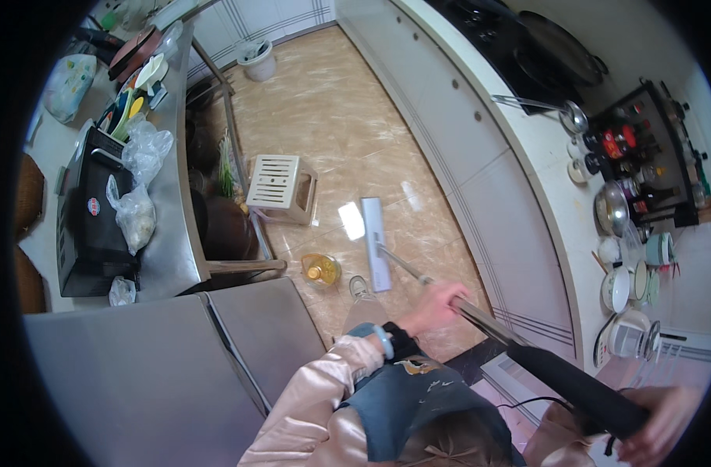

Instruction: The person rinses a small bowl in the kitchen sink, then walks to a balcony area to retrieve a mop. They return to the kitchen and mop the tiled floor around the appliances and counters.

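Note:
A flat mop with a long metal pole stretches from the lower right to the middle of the floor. My left hand [437, 309] is wrapped around its metal pole [403, 262], partway down. At the upper end, my right hand [659, 420] grips the black foam handle [577, 379] and looks slightly blurred. The pale lilac mop head [376, 242] lies on the shiny tan tiled floor [332, 117], just ahead of my shoe [359, 287]. Close to the shoe, on its left, stands a large bottle of yellow cooking oil [320, 270].
A beige plastic stool [281, 188] stands beside the steel table [180, 233], left of the mop head. Farther off is a white bin [256, 59]. Cabinets [449, 128] line the right side beneath a counter [536, 163]. A grey refrigerator [139, 373] is at lower left.

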{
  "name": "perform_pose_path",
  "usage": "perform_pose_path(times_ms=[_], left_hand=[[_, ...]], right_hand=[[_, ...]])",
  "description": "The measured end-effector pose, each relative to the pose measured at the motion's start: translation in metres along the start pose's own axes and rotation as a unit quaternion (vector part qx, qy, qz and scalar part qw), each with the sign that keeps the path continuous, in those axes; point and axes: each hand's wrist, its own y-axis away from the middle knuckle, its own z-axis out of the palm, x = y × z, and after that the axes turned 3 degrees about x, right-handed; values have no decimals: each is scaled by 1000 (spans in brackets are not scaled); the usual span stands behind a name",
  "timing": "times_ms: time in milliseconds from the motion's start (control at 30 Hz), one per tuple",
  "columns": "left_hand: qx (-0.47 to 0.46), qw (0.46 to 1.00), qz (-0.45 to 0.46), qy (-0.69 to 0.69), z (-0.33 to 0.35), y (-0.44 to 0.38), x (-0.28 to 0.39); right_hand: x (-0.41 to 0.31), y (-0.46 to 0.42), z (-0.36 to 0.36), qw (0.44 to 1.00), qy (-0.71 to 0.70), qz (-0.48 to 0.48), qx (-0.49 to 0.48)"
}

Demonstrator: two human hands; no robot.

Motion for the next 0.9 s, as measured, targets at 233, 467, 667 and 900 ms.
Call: perform_pose_path(times_ms=[233,467,667,900], left_hand=[[167,980,-17,-109,79,36,-15],[-168,981,45,-90,229,45,-22],[-432,896,66,-81,324,94,45],[-674,730,113,7,360,176,90]], right_hand=[[-75,156,-4,988,105,109,-35],[-177,288,121,797,415,25,438],[-241,317,211,554,557,-13,618],[-278,307,318,467,559,-68,682]])
